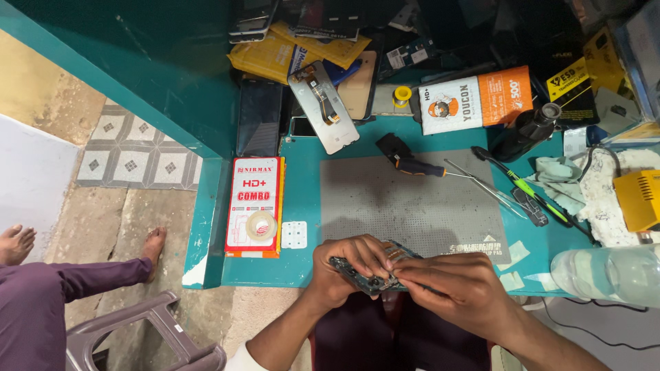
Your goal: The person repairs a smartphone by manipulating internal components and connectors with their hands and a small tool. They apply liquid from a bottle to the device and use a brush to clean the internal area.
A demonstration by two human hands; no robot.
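Note:
Both my hands hold a small dark phone circuit board at the near edge of the teal workbench. My left hand grips its left end with fingers curled over the top. My right hand pinches the board's right end, and the fingers hide much of it. Just beyond my hands lies a grey perforated work mat.
On the mat's far side lie a screwdriver, tweezers and a green-handled tool. A red-and-white box with a tape roll sits left. A phone screen part, an orange box, a yellow device and a plastic bottle surround it. Another person's legs and a plastic chair are at lower left.

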